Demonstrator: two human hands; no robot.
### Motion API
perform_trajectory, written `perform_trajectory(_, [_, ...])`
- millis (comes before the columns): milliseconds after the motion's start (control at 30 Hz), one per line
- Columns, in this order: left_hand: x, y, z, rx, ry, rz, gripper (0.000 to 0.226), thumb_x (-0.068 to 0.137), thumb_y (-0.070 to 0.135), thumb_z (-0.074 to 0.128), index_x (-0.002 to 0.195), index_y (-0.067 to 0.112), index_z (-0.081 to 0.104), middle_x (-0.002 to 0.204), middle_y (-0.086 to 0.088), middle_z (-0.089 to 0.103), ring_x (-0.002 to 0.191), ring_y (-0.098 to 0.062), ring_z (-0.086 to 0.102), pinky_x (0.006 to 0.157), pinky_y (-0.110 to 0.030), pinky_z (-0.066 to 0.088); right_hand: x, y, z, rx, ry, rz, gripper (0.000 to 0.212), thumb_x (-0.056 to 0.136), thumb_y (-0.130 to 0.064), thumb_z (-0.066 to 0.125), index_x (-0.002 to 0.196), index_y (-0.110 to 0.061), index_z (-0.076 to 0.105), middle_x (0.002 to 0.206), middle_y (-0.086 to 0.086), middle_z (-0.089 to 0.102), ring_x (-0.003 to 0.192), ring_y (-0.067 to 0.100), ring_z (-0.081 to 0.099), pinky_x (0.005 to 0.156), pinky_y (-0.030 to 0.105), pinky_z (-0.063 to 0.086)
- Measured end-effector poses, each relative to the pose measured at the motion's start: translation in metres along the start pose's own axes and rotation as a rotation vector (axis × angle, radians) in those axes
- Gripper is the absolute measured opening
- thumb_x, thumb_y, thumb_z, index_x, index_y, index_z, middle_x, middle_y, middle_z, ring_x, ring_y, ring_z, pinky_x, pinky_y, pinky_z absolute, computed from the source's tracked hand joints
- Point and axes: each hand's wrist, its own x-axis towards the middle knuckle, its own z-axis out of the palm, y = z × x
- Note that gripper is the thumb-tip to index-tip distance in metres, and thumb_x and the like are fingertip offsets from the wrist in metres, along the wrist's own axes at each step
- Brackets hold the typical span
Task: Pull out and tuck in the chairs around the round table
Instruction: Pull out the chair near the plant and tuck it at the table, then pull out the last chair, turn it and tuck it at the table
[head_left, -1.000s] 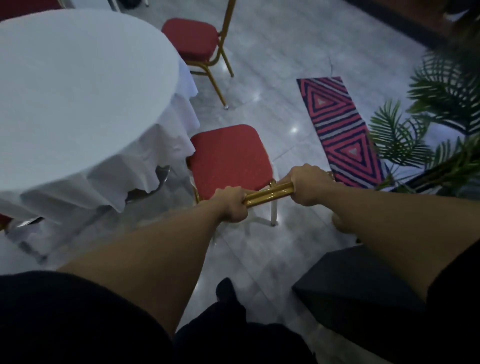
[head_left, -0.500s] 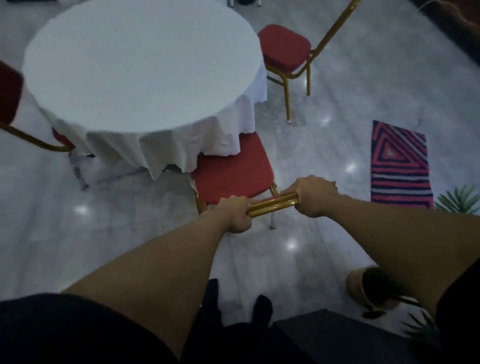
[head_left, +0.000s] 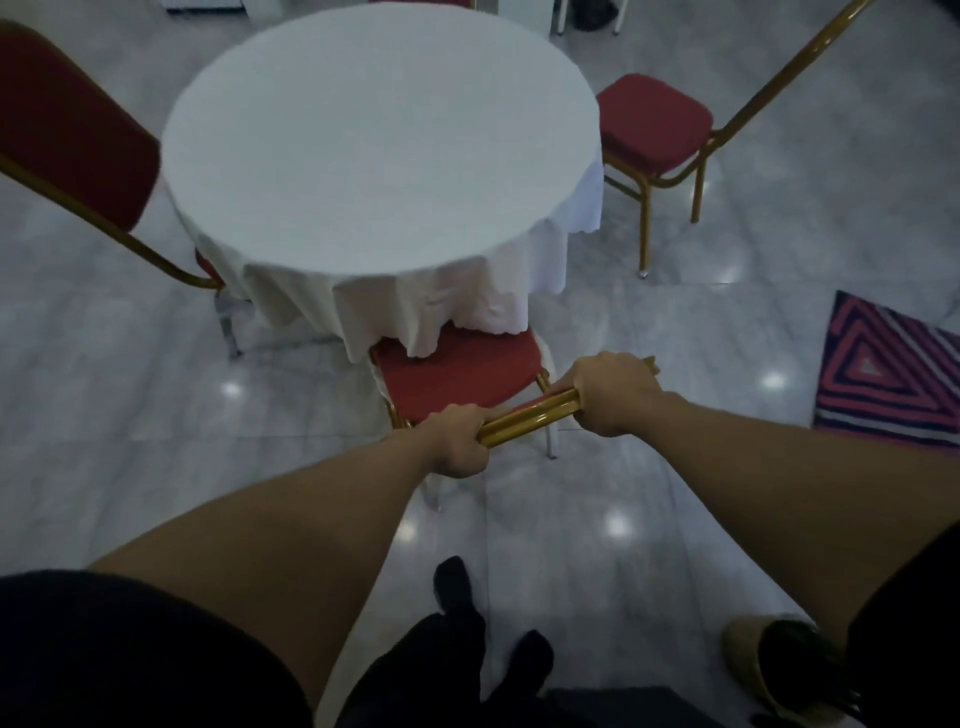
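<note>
A round table (head_left: 379, 140) under a white cloth fills the upper middle. In front of me stands a chair with a red seat (head_left: 467, 371) and a gold frame; the front of its seat lies under the hanging cloth. My left hand (head_left: 460, 441) and my right hand (head_left: 613, 392) are both closed around the gold top rail (head_left: 530, 418) of its back. A second red chair (head_left: 654, 122) stands at the table's right, apart from it and turned away. A third red chair (head_left: 67, 130) stands at the left, its seat mostly hidden by the cloth.
The floor is glossy grey marble tile. A red and dark striped rug (head_left: 893, 374) lies at the right. A woven plant pot (head_left: 769, 670) sits at the lower right, and my dark shoes (head_left: 457, 587) show at the bottom.
The chair has slid toward the table, so the cloth now hangs over more of its seat. The view has swung left to face the table squarely; the palm plant has left the frame.
</note>
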Motion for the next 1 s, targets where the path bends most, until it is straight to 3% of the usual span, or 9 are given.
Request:
perform_trajectory(267, [0.038,-0.042,-0.073,-0.012,-0.009,0.013,0.073,0.084,0.0,0.051,0.146,0.039,0.053,0.08,0.0,0.058,0.071,-0.02,0.058,0.057,-0.027,0.046,0.07,-0.013,-0.037,0.023,0.007,0.014,0.028,0.092,-0.019,0.065,0.103,-0.041,0.079,0.086,-0.007,0.07,0.067,0.014,0.056,0.053,0.027,0.035])
perform_trajectory(333, [0.042,-0.044,-0.077,-0.014,-0.052,0.034,0.069,0.083,0.001,0.052,0.142,0.034,0.057,0.079,-0.001,0.056,0.069,-0.02,0.057,0.056,-0.028,0.046,0.074,-0.01,-0.035,0.005,-0.009,0.002,0.027,0.092,-0.023,0.064,0.108,-0.039,0.078,0.089,-0.007,0.071,0.07,0.015,0.058,0.056,0.029,0.043])
perform_trajectory(467, [0.045,-0.048,-0.066,0.001,-0.068,0.039,0.071,0.079,0.01,0.056,0.144,0.039,0.051,0.089,-0.003,0.062,0.08,-0.026,0.065,0.069,-0.038,0.056,0.069,-0.008,-0.03,0.005,-0.028,-0.01,0.033,0.093,-0.024,0.064,0.12,-0.04,0.077,0.097,-0.005,0.074,0.081,0.02,0.067,0.064,0.031,0.046])
perform_trajectory(567, [0.051,-0.048,-0.077,0.071,-0.117,0.018,0.078,0.078,0.019,0.067,0.149,0.041,0.045,0.098,-0.003,0.065,0.09,-0.026,0.067,0.085,-0.046,0.059,0.071,-0.007,-0.041,0.114,-0.115,-0.051,0.033,0.09,-0.029,0.069,0.121,-0.038,0.076,0.084,-0.01,0.067,0.077,0.018,0.061,0.067,0.03,0.045])
perform_trajectory(667, [0.055,-0.034,-0.095,0.205,-0.243,-0.022,0.09,0.076,0.044,0.081,0.155,0.035,0.039,0.131,-0.002,0.063,0.117,-0.027,0.062,0.102,-0.048,0.051,0.067,0.004,-0.061,0.308,-0.251,-0.121,0.048,0.079,-0.053,0.083,0.122,-0.035,0.077,0.075,-0.019,0.061,0.07,0.004,0.058,0.068,0.027,0.044])
perform_trajectory(733, [0.059,-0.017,-0.11,0.256,-0.285,-0.066,0.106,0.069,0.067,0.079,0.158,0.029,0.036,0.152,-0.001,0.051,0.134,-0.028,0.052,0.107,-0.046,0.047,0.065,0.024,-0.079,0.307,-0.298,-0.117,0.082,0.068,-0.078,0.08,0.132,-0.028,0.073,0.097,-0.022,0.069,0.088,0.001,0.063,0.081,0.026,0.048])
perform_trajectory(800, [0.063,0.003,-0.13,0.29,-0.23,-0.058,0.117,0.058,0.087,0.068,0.155,0.026,0.043,0.156,0.0,0.048,0.137,-0.029,0.049,0.112,-0.048,0.042,0.067,0.044,-0.096,0.28,-0.3,-0.069,0.104,0.064,-0.09,0.072,0.144,-0.024,0.065,0.133,-0.008,0.071,0.117,0.015,0.066,0.102,0.037,0.052])
perform_trajectory(900, [0.079,0.044,-0.161,0.289,-0.032,0.01,0.098,0.068,0.09,0.049,0.14,0.025,0.061,0.146,-0.006,0.058,0.128,-0.031,0.055,0.11,-0.05,0.043,0.07,0.082,-0.121,0.313,-0.234,0.018,0.091,0.083,-0.08,0.064,0.151,-0.02,0.058,0.15,0.005,0.063,0.133,0.025,0.06,0.112,0.041,0.046])
perform_trajectory(1000, [0.11,0.088,-0.185,0.307,0.171,0.041,0.078,0.088,0.072,0.05,0.15,0.025,0.05,0.154,-0.005,0.052,0.139,-0.029,0.048,0.114,-0.05,0.037,0.077,0.121,-0.139,0.358,-0.103,0.09,0.08,0.097,-0.072,0.053,0.153,-0.016,0.055,0.157,0.009,0.056,0.14,0.028,0.054,0.114,0.042,0.04])
